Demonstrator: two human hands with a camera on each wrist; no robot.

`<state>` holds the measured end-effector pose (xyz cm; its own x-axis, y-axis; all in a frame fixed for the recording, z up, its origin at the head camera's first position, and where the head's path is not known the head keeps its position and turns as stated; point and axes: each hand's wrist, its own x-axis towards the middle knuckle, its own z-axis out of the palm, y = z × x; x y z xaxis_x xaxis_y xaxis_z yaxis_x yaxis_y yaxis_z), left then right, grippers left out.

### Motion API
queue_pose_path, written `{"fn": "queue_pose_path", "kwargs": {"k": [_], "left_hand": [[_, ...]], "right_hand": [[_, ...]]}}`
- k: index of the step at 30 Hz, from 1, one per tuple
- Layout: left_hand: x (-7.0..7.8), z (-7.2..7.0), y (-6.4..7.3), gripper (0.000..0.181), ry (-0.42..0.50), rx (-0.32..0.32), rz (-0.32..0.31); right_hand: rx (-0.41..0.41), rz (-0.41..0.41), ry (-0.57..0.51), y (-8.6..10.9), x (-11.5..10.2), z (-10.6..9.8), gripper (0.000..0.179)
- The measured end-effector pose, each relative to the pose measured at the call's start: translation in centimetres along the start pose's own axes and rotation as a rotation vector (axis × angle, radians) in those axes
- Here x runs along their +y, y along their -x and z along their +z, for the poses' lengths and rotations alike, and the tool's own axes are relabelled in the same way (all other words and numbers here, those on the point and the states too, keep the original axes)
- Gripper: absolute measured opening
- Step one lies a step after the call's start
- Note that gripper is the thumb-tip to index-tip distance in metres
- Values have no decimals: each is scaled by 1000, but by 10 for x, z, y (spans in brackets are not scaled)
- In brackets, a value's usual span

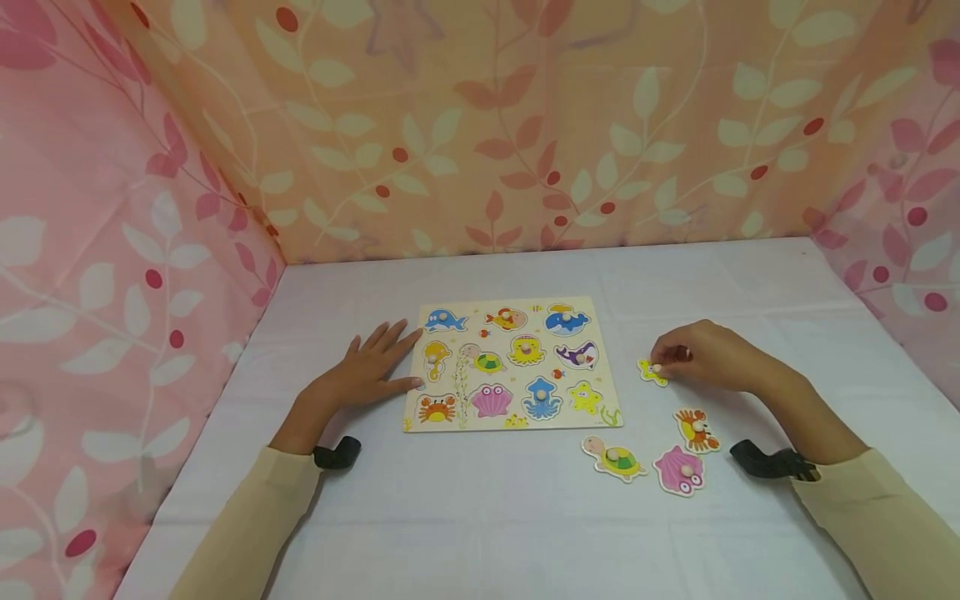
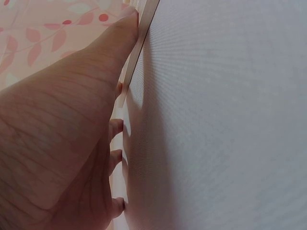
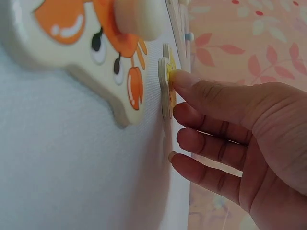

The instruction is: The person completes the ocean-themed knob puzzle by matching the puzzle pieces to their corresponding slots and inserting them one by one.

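A wooden peg puzzle board [image 1: 480, 310] with sea animal pictures lies flat on the white-covered table. My left hand [image 1: 372, 368] lies spread at its left edge, thumb and index fingertips touching the board. To the right of the board, my right hand [image 1: 708, 354] pinches the knob of a yellow starfish piece [image 1: 645, 372]. In the right wrist view, the thumb is at the starfish piece [image 3: 167, 91], which stands at or just above the cloth; I cannot tell which. Nearer me lie a crab piece [image 1: 692, 421], a pink shell piece [image 1: 670, 469] and a turtle piece [image 1: 628, 468].
Several knobbed pieces sit in the board, among them a blue octopus-like piece [image 1: 542, 407] and a whale [image 1: 567, 325]. Patterned curtains [image 1: 555, 125] enclose the back and sides of the table [image 1: 450, 517]. A black wrist strap [image 1: 337, 453] is on the left arm.
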<state>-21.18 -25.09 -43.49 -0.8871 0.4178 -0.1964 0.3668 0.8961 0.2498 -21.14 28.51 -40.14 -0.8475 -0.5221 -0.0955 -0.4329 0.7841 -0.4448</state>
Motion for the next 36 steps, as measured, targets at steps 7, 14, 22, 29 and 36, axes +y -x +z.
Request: {"fn": "queue_pose_path", "kwargs": {"k": [7, 14, 22, 29, 36], "left_hand": [[0, 0, 0, 94, 1, -2, -3], [-1, 2, 0, 94, 4, 2, -2], [-2, 2, -2, 95, -8, 4, -6], [1, 0, 0, 94, -2, 0, -13], [3, -2, 2, 93, 3, -4, -10]], "right_hand": [[-14, -9, 8, 0, 0, 1, 12], [-23, 6, -11, 0, 0, 1, 12], [-28, 12, -13, 0, -1, 1, 10], [-8, 21, -4, -1, -3, 1, 11], [22, 10, -17, 0, -11, 0, 12]]}}
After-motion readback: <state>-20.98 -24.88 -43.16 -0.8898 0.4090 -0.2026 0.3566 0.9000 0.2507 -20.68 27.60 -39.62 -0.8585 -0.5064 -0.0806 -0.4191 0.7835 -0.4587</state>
